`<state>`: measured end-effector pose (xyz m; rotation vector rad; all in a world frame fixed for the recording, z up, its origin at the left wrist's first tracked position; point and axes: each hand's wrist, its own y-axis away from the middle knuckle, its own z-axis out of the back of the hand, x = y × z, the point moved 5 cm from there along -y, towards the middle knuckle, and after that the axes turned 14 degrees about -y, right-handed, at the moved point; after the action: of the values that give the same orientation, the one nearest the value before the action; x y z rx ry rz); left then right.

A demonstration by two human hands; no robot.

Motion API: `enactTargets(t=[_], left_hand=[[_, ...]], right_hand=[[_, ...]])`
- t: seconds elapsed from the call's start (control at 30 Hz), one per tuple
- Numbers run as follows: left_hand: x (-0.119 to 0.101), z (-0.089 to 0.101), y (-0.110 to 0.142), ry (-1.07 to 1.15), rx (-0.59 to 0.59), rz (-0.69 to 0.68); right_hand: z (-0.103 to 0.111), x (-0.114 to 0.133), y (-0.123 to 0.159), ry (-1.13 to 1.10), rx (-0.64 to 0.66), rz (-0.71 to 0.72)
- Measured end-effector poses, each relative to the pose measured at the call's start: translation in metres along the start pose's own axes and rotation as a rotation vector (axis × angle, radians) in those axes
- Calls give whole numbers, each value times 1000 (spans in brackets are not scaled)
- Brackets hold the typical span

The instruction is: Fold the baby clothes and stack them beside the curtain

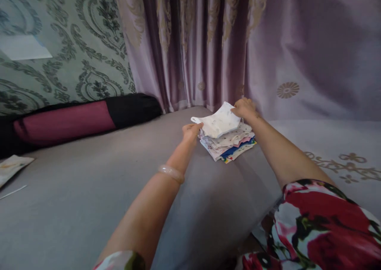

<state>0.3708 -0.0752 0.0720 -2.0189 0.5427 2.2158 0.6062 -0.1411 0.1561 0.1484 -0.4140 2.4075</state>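
Observation:
A small white garment [222,121] with a faint print and a thin loop like a strap at its left corner is stretched between my two hands. My left hand [192,132], a pale bangle on its wrist, pinches the garment's left edge. My right hand [245,109] grips the right upper corner, its fingertips partly hidden. Directly below is a stack of folded clothes [212,151], pale printed ones above and blue, pink and yellow edges lower down. The garment lies over the stack or just above it; I cannot tell whether they touch.
The stack rests on a grey sheeted bed [89,182]. Purple curtains [193,63] hang right behind it and along the right side. A black and maroon long bag [65,121] lies against the patterned wall. At far left are a pale packet [13,166] and a thin white stick [13,192].

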Motion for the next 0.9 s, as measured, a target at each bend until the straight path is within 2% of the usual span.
enactTargets(t=[0.1,0.2,0.33,0.53,0.6,0.73,0.9], left_hand=[[0,-22,1,-38,-4,47],[3,-36,-1,-53,9,90],[15,-48,-5,-76,28,165],[36,-62,-12,-104,47,207],[41,-64,-13,-120,69,187],[46,-61,-13,-145,165,60],[60,-41,-6,-190,305,-57]], right_hand=[[-3,-13,-7,73,-26,11],[-9,-20,-10,122,-68,40],[-17,-26,-11,175,-92,58],[-26,-33,-7,218,-89,57],[-28,-35,-6,215,-99,58],[-34,-40,-1,204,-114,30],[-42,-37,12,113,-151,11]])
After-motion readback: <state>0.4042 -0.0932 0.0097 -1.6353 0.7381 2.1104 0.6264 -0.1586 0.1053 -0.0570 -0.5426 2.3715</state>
